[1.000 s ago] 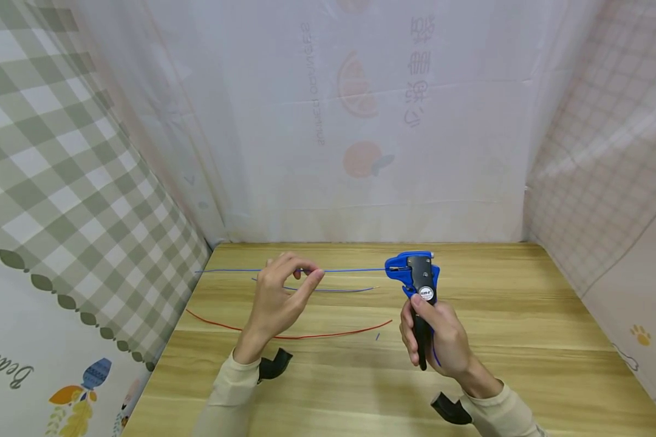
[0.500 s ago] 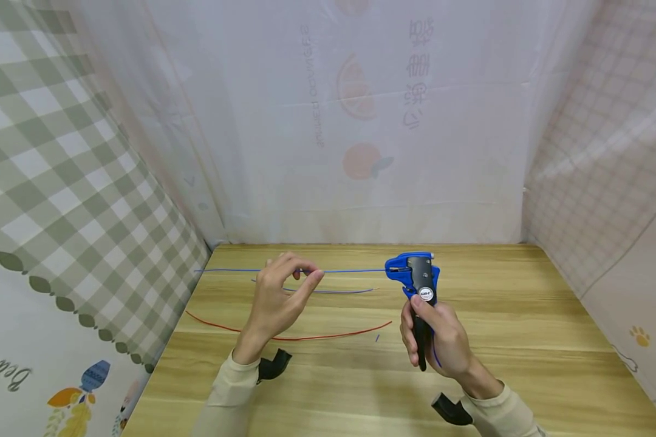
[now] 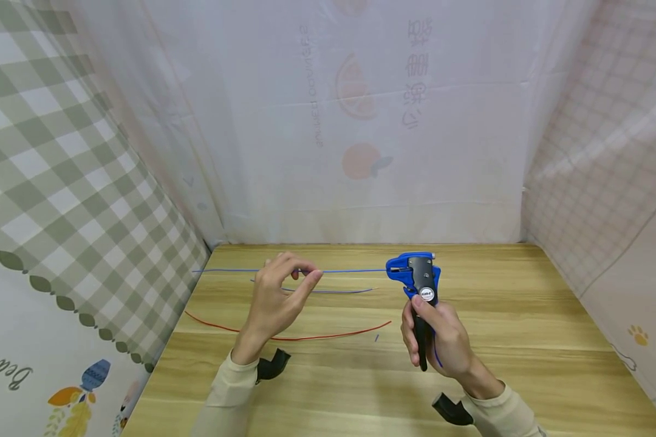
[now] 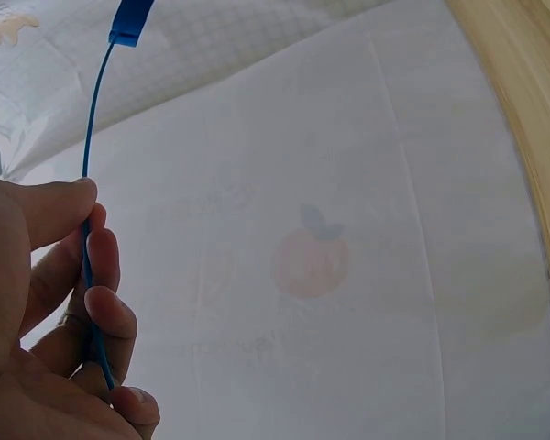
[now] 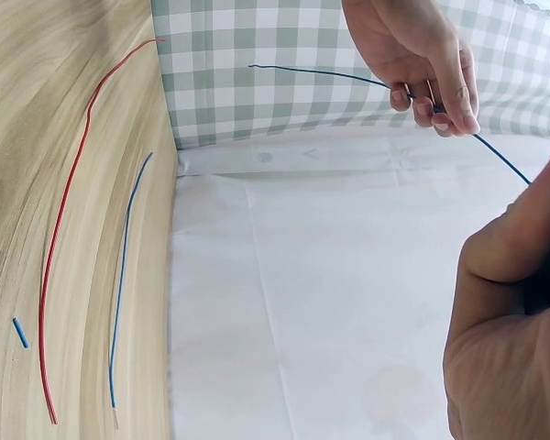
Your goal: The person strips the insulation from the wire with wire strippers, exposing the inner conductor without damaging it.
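Where hidden overhead, wire along fingers in left-wrist view.

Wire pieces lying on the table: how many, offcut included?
3: blue wire farther back, red wire in front, offcut by the red one's right end. More may be hidden.

A blue wire is pinched between the thumb and fingers of the left hand; rightward from that pinch it is led into the head of a blue-and-black tool, which is gripped upright by the right hand. Just below the pinch, a second blue wire is laid on the wooden table; farther below, a curved red wire is partly hidden by the left wrist. A short blue piece is seen left of the right hand's grip. Beyond both grips, a pale printed sheet is hung.
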Tool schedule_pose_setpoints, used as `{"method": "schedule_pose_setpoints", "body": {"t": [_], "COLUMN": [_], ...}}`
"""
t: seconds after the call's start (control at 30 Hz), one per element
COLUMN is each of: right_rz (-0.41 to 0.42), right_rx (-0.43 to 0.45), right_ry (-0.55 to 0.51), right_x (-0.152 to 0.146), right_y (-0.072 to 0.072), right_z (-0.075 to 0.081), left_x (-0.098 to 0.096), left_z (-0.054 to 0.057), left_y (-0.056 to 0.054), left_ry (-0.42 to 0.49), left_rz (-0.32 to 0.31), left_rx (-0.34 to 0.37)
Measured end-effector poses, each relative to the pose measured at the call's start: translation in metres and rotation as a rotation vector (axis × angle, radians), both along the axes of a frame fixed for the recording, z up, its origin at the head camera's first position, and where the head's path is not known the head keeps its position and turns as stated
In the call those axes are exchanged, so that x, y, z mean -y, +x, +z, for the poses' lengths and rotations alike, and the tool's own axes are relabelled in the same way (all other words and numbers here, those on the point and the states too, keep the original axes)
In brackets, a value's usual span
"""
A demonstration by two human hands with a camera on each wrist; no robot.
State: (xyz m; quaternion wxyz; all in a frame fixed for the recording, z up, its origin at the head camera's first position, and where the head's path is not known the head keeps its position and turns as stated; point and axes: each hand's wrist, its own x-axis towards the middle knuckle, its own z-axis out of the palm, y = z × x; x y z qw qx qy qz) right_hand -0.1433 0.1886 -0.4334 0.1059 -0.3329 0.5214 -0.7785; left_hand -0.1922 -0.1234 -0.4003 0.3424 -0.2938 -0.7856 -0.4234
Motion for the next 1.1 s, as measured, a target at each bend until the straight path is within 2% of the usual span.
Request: {"method": "schedule_pose_setpoints", "body": {"t": [0.43,0.7,1.1], "right_rz": [-0.010,-0.014,-0.017], "right_rx": [-0.006,-0.013,-0.016], "right_ry": [0.010,0.011,0.013], "right_x": [0.0002,0.0002,-0.0001], "right_y": [0.0002,0.0002,0.0005], "right_z": [0.0000,0.0004,0.0003], "left_x": [0.0013,0.0011,0.0018], "left_z": [0.0017,0.0017,0.0017], "left_y": [0.0012,0.0009,0.0012], "left_ry": [-0.020,-0.014,-0.021], "left_rz": [0.020,0.013,0.014], "left_rx": [0.023,0.004,0.017]}}
